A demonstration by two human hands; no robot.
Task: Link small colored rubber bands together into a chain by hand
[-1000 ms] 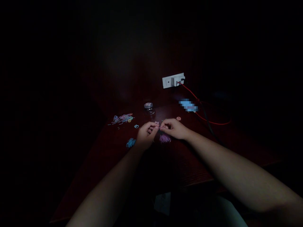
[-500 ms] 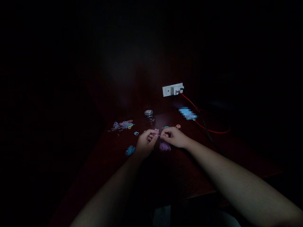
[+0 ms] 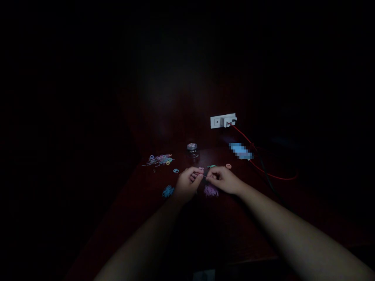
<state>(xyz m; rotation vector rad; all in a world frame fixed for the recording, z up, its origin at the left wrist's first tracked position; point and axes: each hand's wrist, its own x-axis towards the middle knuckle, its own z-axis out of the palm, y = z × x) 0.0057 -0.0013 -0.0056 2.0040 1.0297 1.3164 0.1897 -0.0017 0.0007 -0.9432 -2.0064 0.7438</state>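
Note:
Between my two hands a thin pinkish band (image 3: 204,176) is stretched over the dark red table. My left hand (image 3: 190,183) pinches its left end between thumb and fingers. The other end is pinched by my right hand (image 3: 222,180). Just below my right hand lies a pile of purple bands (image 3: 211,190). A pile of blue bands (image 3: 168,191) sits to the left of my left wrist. Beyond the fingertips are a few pink bands (image 3: 200,169) and a green band (image 3: 211,166), partly hidden by my hands.
A mixed heap of coloured bands (image 3: 159,159) lies at the left, near a small blue band (image 3: 175,171). Farther back stands a lidded clear jar (image 3: 192,150). An orange ring (image 3: 228,166), a blurred bright phone-like object (image 3: 240,150), a red cable (image 3: 271,176) and a wall socket (image 3: 217,121) are right.
The whole view has shifted, so everything appears lower and farther right. Both hands keep their pinch on the thin band, with little visible movement relative to the table.

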